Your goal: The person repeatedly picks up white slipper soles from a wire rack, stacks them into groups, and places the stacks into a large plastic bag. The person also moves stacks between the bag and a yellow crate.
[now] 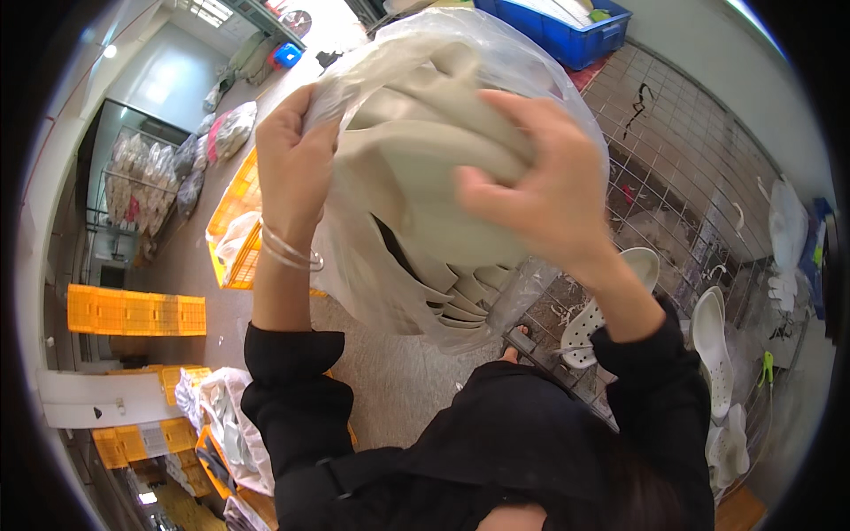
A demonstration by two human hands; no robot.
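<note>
A large clear plastic bag (pixel 354 274) hangs in front of me, filled with smooth off-white curved pieces (pixel 425 155) whose exact kind I cannot make out. At its left edge my left hand (pixel 297 168) is closed on the gathered plastic. My right hand (pixel 553 181), a little blurred, has its thumb and fingers around some off-white pieces at the top of the bag. Lower in the bag, several more pieces lie layered with dark gaps between them.
At right, a wire-grid surface (pixel 642 146) bears white clogs (pixel 580 332) and white scraps. A blue crate (pixel 575 35) stands at the far side. Yellow crates (pixel 133 311) and filled bags (pixel 232 128) are on the left. A green-handled tool (pixel 767 367) hangs at the far right.
</note>
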